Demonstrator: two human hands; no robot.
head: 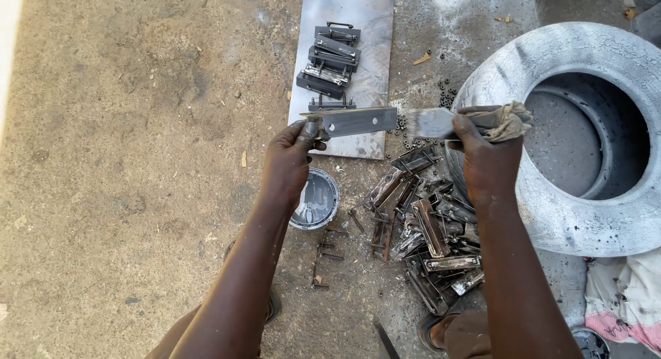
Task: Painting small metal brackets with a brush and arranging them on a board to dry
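Observation:
My left hand (289,159) pinches one end of a flat grey metal bar (358,120), held level above the ground. My right hand (485,156) grips a paintbrush (430,122) whose handle is wrapped in a dirty rag (509,121); the bristles point left, close to the bar's right end. A small round tin of silver-grey paint (315,199) stands on the ground just below my left hand.
A metal sheet (361,28) lies ahead with several painted dark brackets (330,59) on it. A heap of bare metal brackets (427,228) sits between my arms. A large grey-coated tyre (585,131) lies at right, cloth (623,297) beside it. Sandy ground at left.

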